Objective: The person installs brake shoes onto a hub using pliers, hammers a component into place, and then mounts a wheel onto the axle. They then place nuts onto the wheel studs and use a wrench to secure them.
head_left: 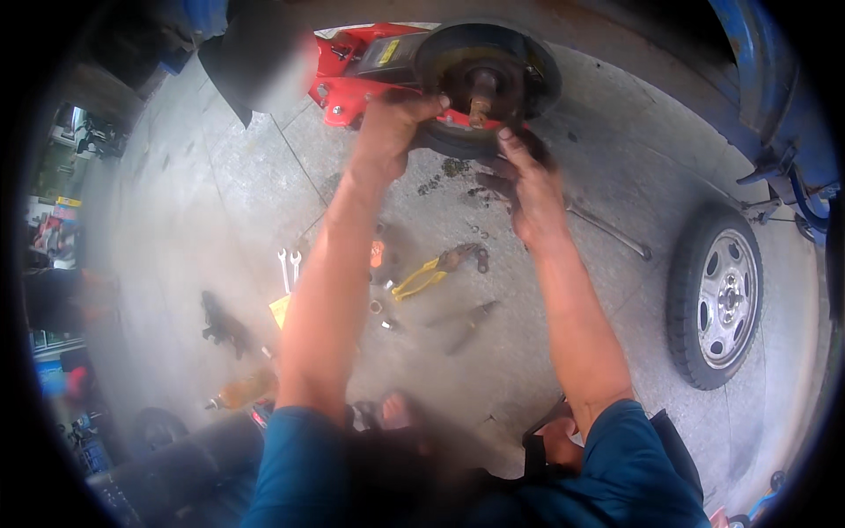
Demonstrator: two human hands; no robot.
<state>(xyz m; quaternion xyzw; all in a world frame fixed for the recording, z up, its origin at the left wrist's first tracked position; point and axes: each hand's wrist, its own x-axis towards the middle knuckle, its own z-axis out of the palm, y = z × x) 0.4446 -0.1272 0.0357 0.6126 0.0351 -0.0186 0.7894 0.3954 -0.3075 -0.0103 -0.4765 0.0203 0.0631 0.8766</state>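
Both my arms reach forward to a dark round brake assembly [440, 66] at the far middle. A rusty stub axle [481, 99] juts from its centre. My left hand [392, 128] is closed on the lower left of its rim, thumb pointing inward. At the lower right of the rim, my right hand [526, 180] grips with darkened fingers, partly blurred and in shadow. Just behind the brake assembly, and partly covered by it, is a red floor jack [348, 97]. Shadow hides the finer brake parts between my hands.
Yellow-handled pliers [421, 280], two wrenches [290, 267], several sockets and nuts [377, 307] lie on the floor between and beside my forearms. A long metal bar [609, 231] lies right of my right wrist. A wheel with tyre [717, 295] stands at right. A bottle [242, 392] lies lower left.
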